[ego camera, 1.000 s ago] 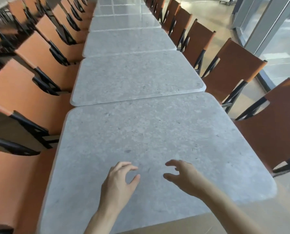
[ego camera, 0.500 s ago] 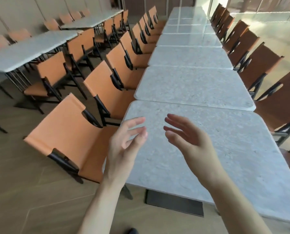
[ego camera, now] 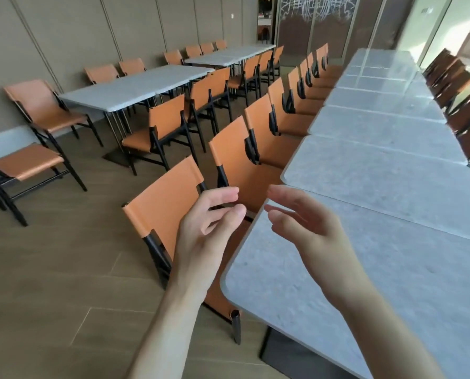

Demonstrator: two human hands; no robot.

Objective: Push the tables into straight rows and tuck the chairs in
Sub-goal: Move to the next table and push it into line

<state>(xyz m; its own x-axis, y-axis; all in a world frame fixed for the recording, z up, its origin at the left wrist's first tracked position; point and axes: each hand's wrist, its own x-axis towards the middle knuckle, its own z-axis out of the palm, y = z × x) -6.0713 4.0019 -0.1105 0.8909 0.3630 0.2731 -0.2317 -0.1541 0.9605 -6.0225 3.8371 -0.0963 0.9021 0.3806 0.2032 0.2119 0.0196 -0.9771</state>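
Observation:
A long row of grey stone-topped tables runs away from me on the right; the nearest table [ego camera: 392,283] lies just below my hands. Orange chairs with black frames line its left side, the closest chair [ego camera: 160,203] tucked against the near table's corner. My left hand [ego camera: 206,236] hovers in front of that chair's backrest, fingers relaxed and holding nothing. My right hand [ego camera: 307,225] floats over the near table's left edge, fingers straight, empty.
A second row of grey tables [ego camera: 135,86] with orange chairs stands at the back left along the beige wall. Two loose chairs [ego camera: 28,160] sit at the far left. Wooden floor [ego camera: 64,283] lies between the rows. More chairs [ego camera: 469,110] line the window side.
My view has swung left, from the tabletop to the chairs on its left side. Both hands rose off the table and drifted left; the left one now hangs before the nearest chair's back.

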